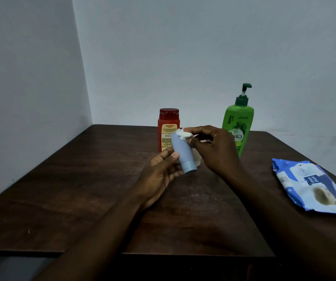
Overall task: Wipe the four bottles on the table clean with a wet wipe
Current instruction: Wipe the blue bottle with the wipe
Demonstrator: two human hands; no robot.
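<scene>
My left hand (159, 171) holds a small grey-blue tube bottle (182, 153) above the dark wooden table (82, 189), cap end pointing down toward me. My right hand (215, 149) pinches a white wet wipe (185, 134) against the tube's upper end. Behind my hands a red bottle (168, 128) with a yellow label stands upright. A green pump bottle (239, 126) stands upright to its right, partly hidden by my right hand. Something pale (197, 161) shows just below my right hand, mostly hidden. I cannot tell what it is.
A blue and white wet-wipe pack (313, 185) lies flat near the table's right edge. The table sits in a corner, with pale walls at the left and behind. Its front edge is near my forearms.
</scene>
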